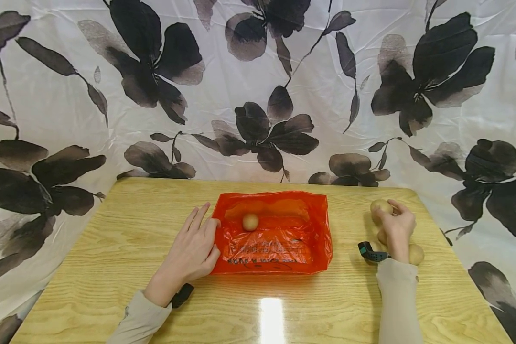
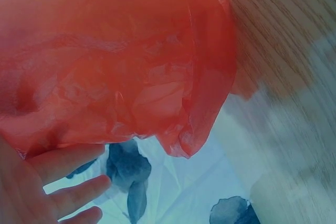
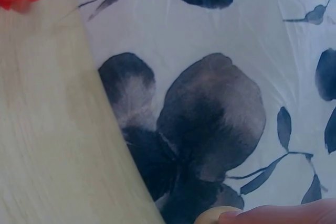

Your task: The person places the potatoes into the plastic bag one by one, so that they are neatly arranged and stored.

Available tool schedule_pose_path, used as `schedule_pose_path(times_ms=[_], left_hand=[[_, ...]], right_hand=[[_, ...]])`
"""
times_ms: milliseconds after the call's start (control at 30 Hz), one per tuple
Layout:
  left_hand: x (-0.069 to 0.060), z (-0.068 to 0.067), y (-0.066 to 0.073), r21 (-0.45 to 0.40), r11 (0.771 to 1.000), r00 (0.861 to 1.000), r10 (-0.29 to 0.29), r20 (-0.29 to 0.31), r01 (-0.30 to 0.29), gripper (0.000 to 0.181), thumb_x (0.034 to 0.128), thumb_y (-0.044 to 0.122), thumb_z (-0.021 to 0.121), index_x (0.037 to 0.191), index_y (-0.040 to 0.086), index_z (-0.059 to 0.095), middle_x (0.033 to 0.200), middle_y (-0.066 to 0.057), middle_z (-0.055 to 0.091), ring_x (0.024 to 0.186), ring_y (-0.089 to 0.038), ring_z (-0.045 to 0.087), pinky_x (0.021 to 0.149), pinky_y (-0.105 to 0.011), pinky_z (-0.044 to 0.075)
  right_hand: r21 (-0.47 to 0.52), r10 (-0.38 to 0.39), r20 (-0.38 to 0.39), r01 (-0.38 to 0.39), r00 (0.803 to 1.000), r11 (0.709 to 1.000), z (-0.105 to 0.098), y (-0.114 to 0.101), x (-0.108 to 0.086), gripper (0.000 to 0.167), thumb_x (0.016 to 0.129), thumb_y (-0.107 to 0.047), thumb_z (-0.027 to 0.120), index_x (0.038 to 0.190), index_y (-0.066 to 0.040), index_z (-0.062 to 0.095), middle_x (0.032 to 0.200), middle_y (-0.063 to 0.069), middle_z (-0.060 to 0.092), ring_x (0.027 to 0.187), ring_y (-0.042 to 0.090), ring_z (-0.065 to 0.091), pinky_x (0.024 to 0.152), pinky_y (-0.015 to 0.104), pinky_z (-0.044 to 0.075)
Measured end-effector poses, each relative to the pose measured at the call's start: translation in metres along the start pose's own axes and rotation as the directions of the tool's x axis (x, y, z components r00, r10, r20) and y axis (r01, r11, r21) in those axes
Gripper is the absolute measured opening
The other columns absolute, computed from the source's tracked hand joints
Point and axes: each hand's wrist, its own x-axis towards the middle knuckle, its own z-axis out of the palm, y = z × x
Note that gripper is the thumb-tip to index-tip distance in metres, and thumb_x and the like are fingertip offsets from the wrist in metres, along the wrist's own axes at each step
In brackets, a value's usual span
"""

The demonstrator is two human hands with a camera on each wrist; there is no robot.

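Observation:
A red plastic bag lies on the table with its mouth spread toward the camera. One round, brownish potato is inside it, left of its middle. My left hand holds the bag's left rim, thumb and index finger bent over the edge. Its other fingers stretch along the outside, as the left wrist view shows. At the table's right side, my right hand grips a yellowish potato between thumb and fingers. Two more potatoes lie by that hand: one beside the wrist, another partly hidden under the hand.
Light wood table surrounds the bag. A white cloth with dark flowers hangs behind the table's far edge. Dark straps with camera mounts sit on both wrists. A bright reflection shows near the front.

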Motion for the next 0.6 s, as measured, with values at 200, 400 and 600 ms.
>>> schedule_pose_path(times_ms=[200,400,600], left_hand=[[0.0,-0.001,0.0,-0.004,1.0,1.0,-0.003,0.005,0.003,0.033,0.0759,0.016,0.042,0.101,-0.003,0.053,0.097,-0.016,0.061,0.137,-0.047,0.036,0.114,-0.057,0.026],[0.0,-0.001,0.0,-0.007,1.0,1.0,-0.008,0.012,0.008,0.032,0.076,0.016,0.043,0.101,-0.002,0.052,0.096,-0.016,0.061,0.138,-0.046,0.035,0.114,-0.057,0.025],[0.0,-0.001,0.0,-0.014,1.0,1.0,-0.012,0.014,0.012,0.032,0.0758,0.015,0.043,0.101,-0.002,0.051,0.096,-0.015,0.062,0.139,-0.045,0.034,0.115,-0.057,0.025]], right_hand=[[0.065,0.023,0.024,-0.025,0.999,0.998,-0.003,-0.011,-0.004,0.067,0.082,-0.021,0.078,0.144,-0.015,0.054,0.137,0.007,0.054,0.107,0.011,0.05,0.089,0.022,0.043],[0.177,-0.002,0.046,-0.006,0.999,0.984,-0.006,-0.023,-0.01,0.067,0.078,-0.015,0.082,0.14,-0.014,0.058,0.125,0.0,0.059,0.103,0.007,0.054,0.083,0.015,0.044],[0.279,-0.06,0.099,0.03,0.993,0.96,-0.011,-0.034,-0.019,0.066,0.077,-0.012,0.083,0.139,-0.011,0.059,0.115,-0.005,0.06,0.097,0.004,0.058,0.074,0.012,0.046]])
